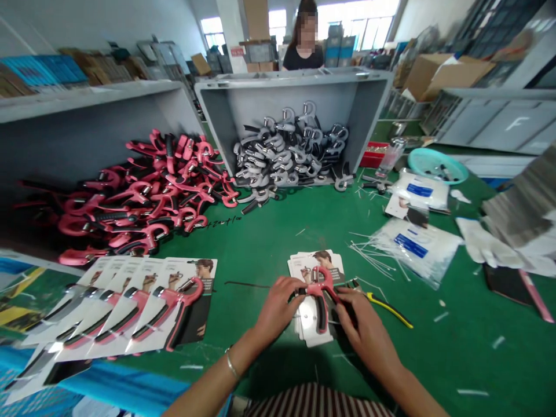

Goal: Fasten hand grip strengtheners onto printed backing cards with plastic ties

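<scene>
A pink and black hand gripper [321, 298] lies on a printed backing card [310, 336] on the green table, on top of a small stack of cards [304, 263]. My left hand [278, 307] pinches the card and the gripper's left side, fingers closed. My right hand [358, 321] presses on the gripper's right handle with its fingers curled. A yellow-handled cutter [388, 308] lies just right of my right hand.
A row of finished carded pink grippers [130, 307] lies at the left. A heap of loose pink grippers [147, 191] sits behind it, and grey ones fill a tipped grey bin [286, 153]. Bags of white cable ties [412, 243] lie at the right. A person stands beyond the bin.
</scene>
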Demonstrator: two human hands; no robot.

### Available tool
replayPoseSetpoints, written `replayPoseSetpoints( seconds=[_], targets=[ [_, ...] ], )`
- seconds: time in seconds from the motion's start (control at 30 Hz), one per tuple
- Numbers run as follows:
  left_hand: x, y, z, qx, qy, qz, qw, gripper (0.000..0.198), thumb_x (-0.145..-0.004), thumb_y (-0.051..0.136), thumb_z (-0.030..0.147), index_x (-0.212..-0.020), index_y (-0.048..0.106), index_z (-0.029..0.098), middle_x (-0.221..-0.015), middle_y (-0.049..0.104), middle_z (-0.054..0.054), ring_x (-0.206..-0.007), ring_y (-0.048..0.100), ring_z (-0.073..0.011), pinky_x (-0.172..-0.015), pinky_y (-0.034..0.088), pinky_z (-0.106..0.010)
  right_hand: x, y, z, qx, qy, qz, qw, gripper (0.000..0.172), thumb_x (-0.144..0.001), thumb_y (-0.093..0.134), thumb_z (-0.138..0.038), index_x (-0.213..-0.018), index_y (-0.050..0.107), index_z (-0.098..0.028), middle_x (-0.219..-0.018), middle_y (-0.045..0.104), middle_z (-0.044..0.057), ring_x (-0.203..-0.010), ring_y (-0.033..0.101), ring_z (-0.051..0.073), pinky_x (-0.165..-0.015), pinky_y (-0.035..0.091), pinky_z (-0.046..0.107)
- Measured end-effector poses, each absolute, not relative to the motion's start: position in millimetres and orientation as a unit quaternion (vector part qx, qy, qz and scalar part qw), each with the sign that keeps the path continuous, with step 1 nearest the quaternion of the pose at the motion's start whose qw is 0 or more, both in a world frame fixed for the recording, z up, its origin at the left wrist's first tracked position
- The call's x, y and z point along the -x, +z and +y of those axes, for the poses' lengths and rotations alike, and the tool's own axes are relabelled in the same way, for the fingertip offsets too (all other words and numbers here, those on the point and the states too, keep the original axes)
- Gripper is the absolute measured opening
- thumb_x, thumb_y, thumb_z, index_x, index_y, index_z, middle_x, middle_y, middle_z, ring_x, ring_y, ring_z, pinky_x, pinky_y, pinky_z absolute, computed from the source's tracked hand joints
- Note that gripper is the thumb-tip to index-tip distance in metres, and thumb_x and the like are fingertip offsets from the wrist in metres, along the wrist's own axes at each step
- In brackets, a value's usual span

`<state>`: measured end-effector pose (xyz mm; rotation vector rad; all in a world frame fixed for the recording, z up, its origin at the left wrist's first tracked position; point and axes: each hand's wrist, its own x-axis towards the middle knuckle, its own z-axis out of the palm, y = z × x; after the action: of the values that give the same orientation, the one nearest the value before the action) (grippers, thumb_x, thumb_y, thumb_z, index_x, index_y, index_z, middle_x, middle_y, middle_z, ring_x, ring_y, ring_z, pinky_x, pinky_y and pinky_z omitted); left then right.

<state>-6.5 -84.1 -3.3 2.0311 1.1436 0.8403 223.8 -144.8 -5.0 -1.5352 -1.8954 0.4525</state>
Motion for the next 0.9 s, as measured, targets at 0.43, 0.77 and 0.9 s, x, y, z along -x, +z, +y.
replayPoseSetpoints(
  seconds=[0.43,0.77,0.9],
  targets=[
    [-49,0,-42,-0.765,0.331,0.430,0.346,0.012,-0.089,0.062,0.023,-0.094,0.073,0.022,-0.095,0.074,-0.002,-0.097,0.060,-0.0199,-0.093,0.042,-0.035,-217,-2,-98,0.538,0.234,-0.744,0.320,0.012,-0.092,0.059,-0.027,-0.085,0.068,-0.025,-0.089,0.061,0.005,-0.092,0.053,0.024,-0.083,0.042,0.040],
    [-45,-11,-55,-0.792,0.301,0.437,0.303,0.016,-0.091,0.060,0.022,-0.092,0.076,0.023,-0.094,0.074,-0.002,-0.091,0.058,-0.0201,-0.090,0.040,-0.037,-222,-5,-84,0.552,0.346,-0.667,0.360,0.019,-0.092,0.057,-0.035,-0.080,0.067,-0.024,-0.130,0.057,0.005,-0.124,0.047,0.027,-0.106,0.030,0.049],
    [-44,-15,-54,-0.764,0.330,0.443,0.334,0.019,-0.091,0.059,0.021,-0.102,0.075,0.024,-0.099,0.074,-0.003,-0.096,0.059,-0.0202,-0.092,0.041,-0.037,-225,-7,-86,0.512,0.359,-0.713,0.317,0.017,-0.093,0.056,-0.034,-0.087,0.069,-0.024,-0.144,0.048,0.004,-0.134,0.038,0.026,-0.111,0.026,0.049]
  ],
)
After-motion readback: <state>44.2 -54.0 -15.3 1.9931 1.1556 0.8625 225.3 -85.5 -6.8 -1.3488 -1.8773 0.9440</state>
